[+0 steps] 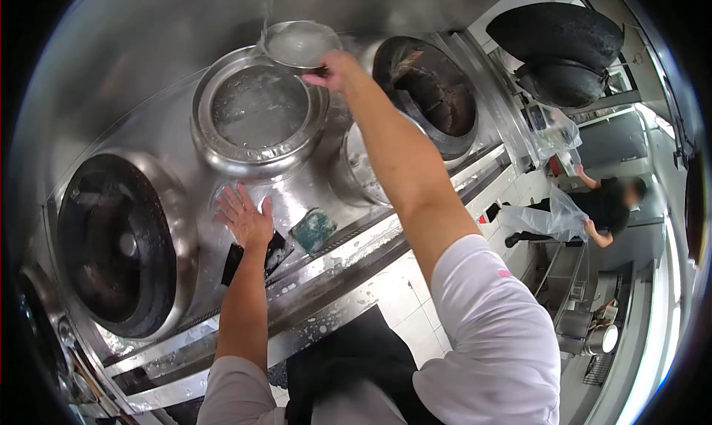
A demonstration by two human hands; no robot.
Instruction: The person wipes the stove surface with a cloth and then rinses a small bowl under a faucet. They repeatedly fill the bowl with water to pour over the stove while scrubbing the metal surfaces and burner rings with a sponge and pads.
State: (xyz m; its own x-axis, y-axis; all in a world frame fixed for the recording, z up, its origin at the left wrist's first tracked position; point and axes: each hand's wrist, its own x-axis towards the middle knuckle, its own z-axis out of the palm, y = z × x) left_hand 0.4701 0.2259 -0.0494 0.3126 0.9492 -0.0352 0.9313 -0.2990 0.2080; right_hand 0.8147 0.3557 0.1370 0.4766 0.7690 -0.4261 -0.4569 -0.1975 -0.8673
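Observation:
My right hand [337, 70] grips the rim of a round metal bowl [300, 45], which is tilted at the back of the steel cooking range. A thin stream of water [270, 6] falls at the bowl's left edge. Partly under the bowl is a wide steel pot [204, 139] with cloudy water in it. My left hand [246, 219] is open, fingers spread, low over the wet steel top in front of that pot. A green scouring pad [313, 231] lies to its right, and a flat black piece [278, 256] shows beside my left wrist.
A blackened wok ring [159, 239] stands at left, another [456, 99] at back right. A second steel pot [356, 165] is partly behind my right forearm. Dark woks [556, 35] are stacked at upper right. A person [612, 206] holds clear plastic farther right.

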